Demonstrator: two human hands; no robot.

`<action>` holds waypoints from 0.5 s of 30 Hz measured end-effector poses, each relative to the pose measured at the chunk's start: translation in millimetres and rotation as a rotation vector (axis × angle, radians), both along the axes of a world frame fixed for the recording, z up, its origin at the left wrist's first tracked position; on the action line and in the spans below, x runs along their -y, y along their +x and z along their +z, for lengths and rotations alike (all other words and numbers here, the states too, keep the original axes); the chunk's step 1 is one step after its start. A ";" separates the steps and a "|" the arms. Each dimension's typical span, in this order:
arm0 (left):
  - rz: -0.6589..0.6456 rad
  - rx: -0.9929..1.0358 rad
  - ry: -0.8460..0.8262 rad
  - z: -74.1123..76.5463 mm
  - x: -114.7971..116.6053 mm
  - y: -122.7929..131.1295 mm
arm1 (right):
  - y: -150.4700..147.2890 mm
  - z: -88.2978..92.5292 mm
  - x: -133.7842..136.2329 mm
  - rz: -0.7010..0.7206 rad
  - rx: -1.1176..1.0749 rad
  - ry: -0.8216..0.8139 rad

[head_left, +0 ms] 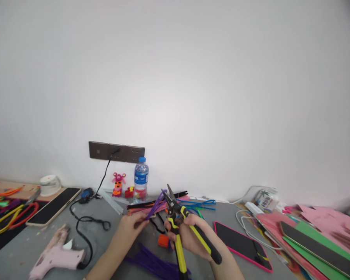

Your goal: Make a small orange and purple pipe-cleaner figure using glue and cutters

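Note:
My left hand [135,225] pinches a bunch of purple pipe cleaners [156,206] near the lower end, and their upper tips reach the plier jaws. My right hand [189,235] is wrapped round yellow-and-black pliers [175,221], whose jaws point up and stand apart. Just left of the right hand lies a small orange piece [163,241]. More purple pipe cleaners [154,264] lie on the grey table below both hands. Behind the pliers are pink, black and blue pipe cleaners [204,204].
A pink glue gun [56,258], a phone [54,206] and scissors [10,219] lie at the left. At the back stand a water bottle [141,179] and a small figure [118,184]. To the right are a pink-edged phone [242,245] and coloured sheets [317,237].

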State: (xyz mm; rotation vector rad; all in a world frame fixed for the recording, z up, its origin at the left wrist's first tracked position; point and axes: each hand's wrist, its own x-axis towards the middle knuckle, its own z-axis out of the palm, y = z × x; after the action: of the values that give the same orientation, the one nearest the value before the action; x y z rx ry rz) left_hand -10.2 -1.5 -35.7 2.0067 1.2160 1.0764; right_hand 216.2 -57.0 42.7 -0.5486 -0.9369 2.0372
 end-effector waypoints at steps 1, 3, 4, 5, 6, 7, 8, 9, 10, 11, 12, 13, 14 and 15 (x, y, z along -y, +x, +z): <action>-0.004 -0.018 0.010 0.2 0.2 0.4 | -0.9 0.3 -0.9 0.002 -0.013 -0.006; -0.003 -0.055 0.024 0.4 0.6 0.7 | -2.6 -0.3 -2.7 -0.003 -0.029 -0.009; 0.000 -0.072 0.028 0.5 0.8 0.7 | -3.3 -1.1 -3.5 -0.013 -0.029 -0.010; 0.003 -0.090 0.032 0.6 0.9 0.4 | -3.8 -2.4 -4.0 -0.026 -0.027 -0.012; 0.005 -0.108 0.037 0.9 1.0 0.1 | -4.1 -3.9 -4.3 -0.039 -0.023 -0.012; 0.007 -0.126 0.041 1.5 1.0 -0.3 | -4.1 -5.6 -4.3 -0.049 -0.016 -0.010; 0.012 -0.144 0.044 2.3 1.1 -0.7 | -4.0 -7.4 -4.1 -0.056 -0.004 -0.006; 0.019 -0.157 0.046 3.4 1.1 -1.2 | -3.7 -9.0 -3.8 -0.059 0.013 0.002; 0.029 -0.165 0.049 4.7 1.2 -1.7 | -3.3 -10.5 -3.3 -0.060 0.032 0.012; 0.037 -0.167 0.050 6.2 1.3 -2.1 | -3.0 -11.7 -2.9 -0.061 0.052 0.021; 0.043 -0.164 0.051 7.8 1.4 -2.5 | -2.7 -12.6 -2.6 -0.062 0.072 0.025; 0.045 -0.159 0.047 9.4 1.5 -2.8 | -2.6 -13.2 -2.4 -0.063 0.090 0.024; 0.044 -0.156 0.040 10.9 1.5 -3.2 | -2.6 -13.5 -2.5 -0.064 0.104 0.021; 0.040 -0.156 0.029 12.3 1.5 -3.5 | -2.8 -13.7 -2.7 -0.068 0.114 0.021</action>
State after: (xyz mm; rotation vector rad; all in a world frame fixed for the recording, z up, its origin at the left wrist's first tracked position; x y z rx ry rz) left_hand -13.7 -3.0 -23.4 2.1305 1.3316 0.9765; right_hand 213.4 -54.3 29.0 -0.6821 -0.9918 1.9500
